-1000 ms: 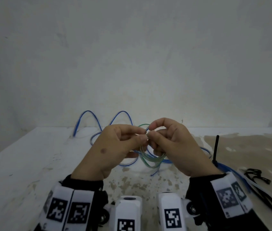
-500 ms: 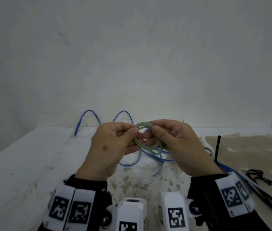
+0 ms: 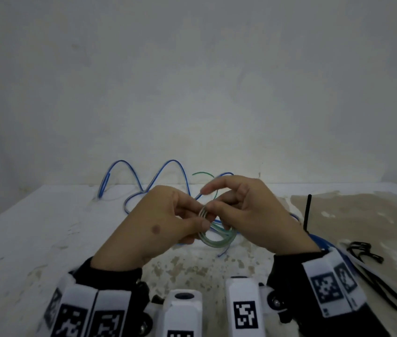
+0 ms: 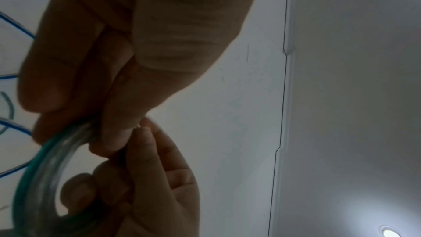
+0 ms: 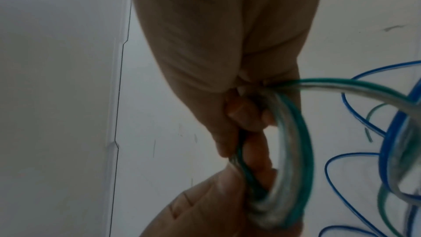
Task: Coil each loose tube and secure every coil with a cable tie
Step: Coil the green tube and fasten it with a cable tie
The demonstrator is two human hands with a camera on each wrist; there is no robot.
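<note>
A clear tube with a green stripe is wound into a small coil held above the table. My left hand pinches the coil's upper left side between thumb and fingers. My right hand pinches the same spot from the right, index finger lifted and nearly straight. The tube's free green end arcs up behind the right hand. The right wrist view shows the coil as several stacked loops running between both hands. In the left wrist view the coil curves out below my left fingers.
A loose blue tube sprawls in loops along the table's back edge by the wall. At the right lies a blue coil with a black cable tie standing up from it. Several loose black cable ties lie further right.
The coil faced me between the hands half a second ago; now it hangs lower and flatter. My right index finger has lifted off, and the green free end has swung up behind.
</note>
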